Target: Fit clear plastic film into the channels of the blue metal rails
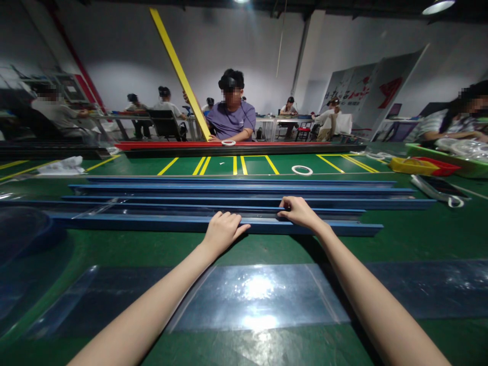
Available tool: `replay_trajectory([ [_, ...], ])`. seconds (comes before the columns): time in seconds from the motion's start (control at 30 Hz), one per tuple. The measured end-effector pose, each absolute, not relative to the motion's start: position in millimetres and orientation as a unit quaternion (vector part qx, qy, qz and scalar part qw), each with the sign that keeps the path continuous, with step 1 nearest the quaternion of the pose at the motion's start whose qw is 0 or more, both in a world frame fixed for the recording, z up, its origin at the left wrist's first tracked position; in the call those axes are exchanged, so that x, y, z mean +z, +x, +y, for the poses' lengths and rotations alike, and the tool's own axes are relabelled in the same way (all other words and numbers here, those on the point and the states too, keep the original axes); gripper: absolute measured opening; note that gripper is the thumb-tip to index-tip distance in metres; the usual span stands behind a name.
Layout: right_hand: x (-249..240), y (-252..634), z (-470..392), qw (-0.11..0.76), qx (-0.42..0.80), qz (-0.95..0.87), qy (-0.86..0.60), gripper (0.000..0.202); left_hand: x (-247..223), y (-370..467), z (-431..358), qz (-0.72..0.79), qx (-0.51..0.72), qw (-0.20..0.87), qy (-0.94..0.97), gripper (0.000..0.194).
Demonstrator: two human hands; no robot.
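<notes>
Several long blue channel-shaped strips lie side by side across the table. My left hand (224,233) is bent over the near wall of the front blue channel (324,229), its thumb stretched along the edge. To its right, my right hand (299,212) has its fingers curled around the far edge of the same channel. Its fingertips are partly hidden. A clear plastic film (125,295) lies flat in front, under my forearms. More clear plastic (99,207) crosses the channels at left. Behind the front channel are further blue channels (229,192).
Across the table a person (232,119) holds a tilted yellow strip (179,71) behind red and black strips (171,146). White tape rolls (302,170), a yellow tray (414,166), a phone (442,188) and a white cloth (63,166) lie around. A plastic roll (26,234) sits at left.
</notes>
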State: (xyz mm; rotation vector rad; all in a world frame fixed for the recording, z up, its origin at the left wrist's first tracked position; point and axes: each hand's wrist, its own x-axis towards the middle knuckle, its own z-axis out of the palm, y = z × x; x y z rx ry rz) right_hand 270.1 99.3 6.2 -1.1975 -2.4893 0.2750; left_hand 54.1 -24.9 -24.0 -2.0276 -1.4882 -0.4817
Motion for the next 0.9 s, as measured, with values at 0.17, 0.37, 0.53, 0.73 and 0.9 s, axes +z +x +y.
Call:
replay_trajectory([
  [0.17, 5.8, 270.1, 99.5, 0.180, 0.098, -0.882, -0.423, 0.007, -24.5, 54.4, -24.8, -0.560, -0.187, 0.282, -0.756, 0.040],
  [0.37, 6.3, 270.0, 99.7, 0.178, 0.096, -0.884, -0.423, 0.008, -24.6, 54.3, -24.5, -0.563, -0.191, 0.271, -0.757, 0.041],
  [0.53, 6.4, 270.3, 99.5, 0.179, 0.098, -0.884, -0.421, 0.008, -25.1, 54.2, -24.0, -0.568, -0.185, 0.275, -0.753, 0.041],
  [0.73, 3.5, 270.9, 102.5, 0.176, 0.108, -0.884, -0.419, 0.009, -26.4, 54.8, -24.0, -0.564, -0.179, 0.289, -0.752, 0.040],
  [0.9, 1.0, 271.6, 104.5, 0.176, 0.113, -0.884, -0.418, 0.010, -26.0, 54.9, -24.6, -0.560, -0.178, 0.294, -0.754, 0.039],
])
